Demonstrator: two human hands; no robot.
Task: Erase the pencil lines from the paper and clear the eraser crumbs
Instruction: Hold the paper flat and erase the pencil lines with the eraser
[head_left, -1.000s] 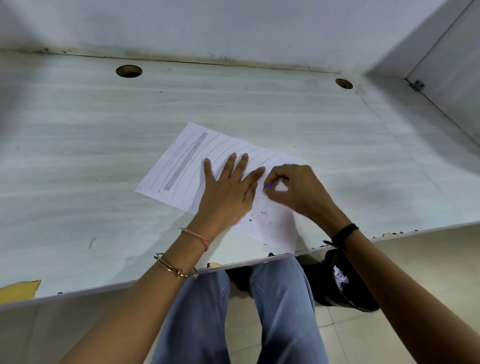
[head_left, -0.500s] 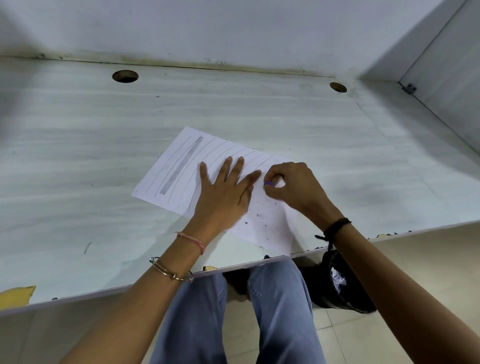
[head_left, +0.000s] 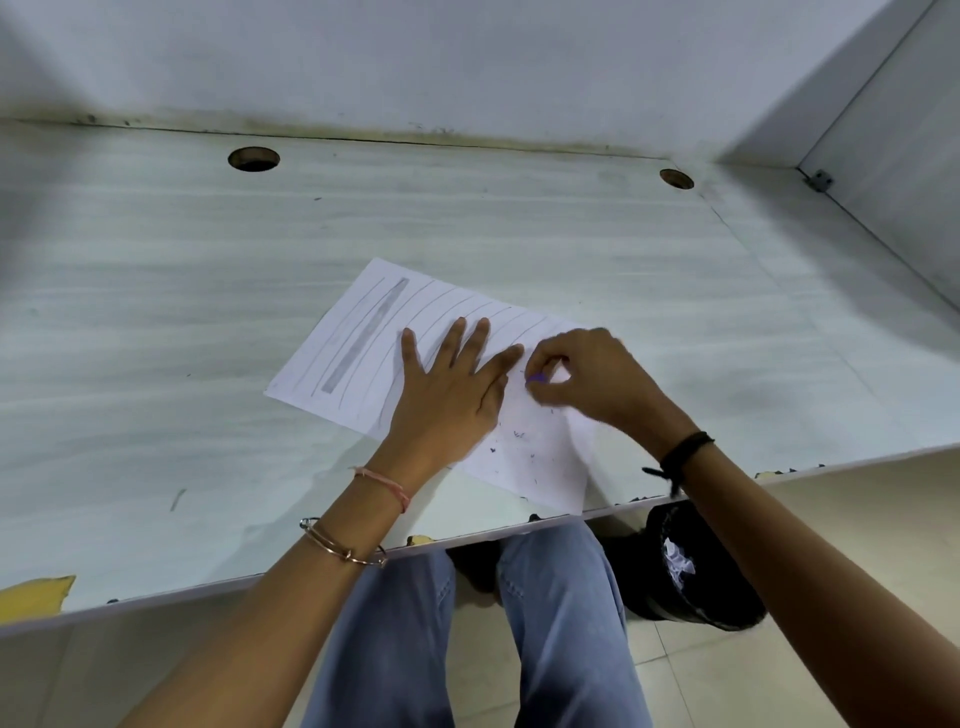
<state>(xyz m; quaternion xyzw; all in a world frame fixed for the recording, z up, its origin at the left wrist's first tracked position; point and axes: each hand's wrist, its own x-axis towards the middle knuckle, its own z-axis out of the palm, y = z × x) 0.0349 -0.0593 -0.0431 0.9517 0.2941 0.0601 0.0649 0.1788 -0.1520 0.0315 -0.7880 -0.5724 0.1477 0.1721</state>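
Paper (head_left: 535, 447): one white sheet flat on the surface (head_left: 208, 322), just in front of me. Its long axis runs on a slant from far left to near right, and the near corner almost reaches the front edge.
Pencil lines (head_left: 441, 306): I see them on the left and middle of the sheet, parallel to the short edge, with a grey band (head_left: 363, 338) among them. The right end looks bare.
Eraser (head_left: 537, 378): a small purple piece, down on the sheet where the marked part meets the bare part.
Right hand (head_left: 592, 379): fingers curled round the eraser, pinching it at the tips.
Left hand (head_left: 452, 395): flat with fingers spread, pressing the middle of the sheet, its forefinger just beside the eraser.
Crumbs (head_left: 517, 434): dark specks on the near right part, below both hands.
Key relation: everything left to erase lies to the left of the eraser, under and beyond my left hand.
Next move, as I judge it: rub along the lines, working leftward, and shift the left hand ahead of the eraser.
Progress: I'd say under half done, and no crumbs cleared yet.
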